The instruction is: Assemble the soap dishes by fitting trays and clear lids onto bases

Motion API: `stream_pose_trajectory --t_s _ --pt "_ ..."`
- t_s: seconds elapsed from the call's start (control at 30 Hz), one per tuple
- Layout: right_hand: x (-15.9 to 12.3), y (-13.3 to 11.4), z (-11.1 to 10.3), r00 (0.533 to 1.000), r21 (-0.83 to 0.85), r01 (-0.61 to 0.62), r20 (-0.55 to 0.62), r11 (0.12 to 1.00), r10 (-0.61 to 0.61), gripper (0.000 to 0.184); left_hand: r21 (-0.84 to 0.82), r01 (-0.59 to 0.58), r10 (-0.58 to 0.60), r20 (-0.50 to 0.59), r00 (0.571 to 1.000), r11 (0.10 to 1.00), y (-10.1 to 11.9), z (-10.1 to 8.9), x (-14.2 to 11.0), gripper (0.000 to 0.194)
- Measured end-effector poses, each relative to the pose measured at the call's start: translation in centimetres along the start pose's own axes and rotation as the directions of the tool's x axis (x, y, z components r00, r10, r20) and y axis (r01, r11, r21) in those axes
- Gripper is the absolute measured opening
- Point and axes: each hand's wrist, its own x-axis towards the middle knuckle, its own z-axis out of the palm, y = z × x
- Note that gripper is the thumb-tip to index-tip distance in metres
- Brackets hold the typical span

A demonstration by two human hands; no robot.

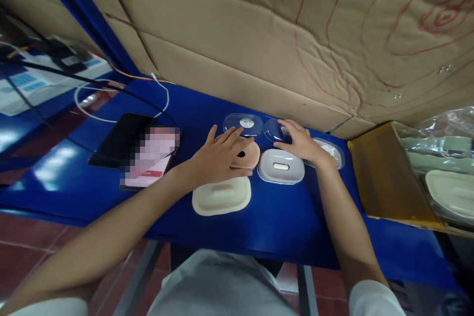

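Observation:
My left hand (222, 158), fingers spread, rests over a peach-coloured rounded lid (252, 155) with a dark oval hole. Its thumb lies along the lid's near side. Closer to me is a cream rounded lid or shallow dish (222, 197). My right hand (299, 140) reaches over a clear oval plastic cover (272, 130), thumb and fingers apart at its near and far edges; whether it presses on the cover is unclear. Between my hands sits a whitish oval box (281, 167) with a slot in its top. Another clear cover with a round sticker (242, 123) lies behind my left fingers.
A clear-wrapped pale piece (331, 152) lies partly behind my right wrist. On the right, a cardboard box (385, 173) holds wrapped green and cream pieces. A phone (151, 158), a black flat item (114, 140) and a white cable (166, 98) occupy the blue table's left. Cardboard (222, 34) walls the back.

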Motion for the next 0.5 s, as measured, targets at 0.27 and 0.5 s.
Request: stream_pose_trajectory --t_s 0.27,0.5 --pt "-0.3 -0.6 -0.2 1.0 -0.013 -0.02 0.02 1.0 0.021 0.072 0.041 -0.009 0.009 0.008 1.0 0.999 1.1 -0.4 -0.5 0.098" --pt "-2.9 -2.8 -3.1 0.99 0.013 0.129 0.057 0.992 -0.129 0.044 0.045 -0.17 0.164 0.106 0.981 0.984 2.2 -0.5 -1.1 0.116"
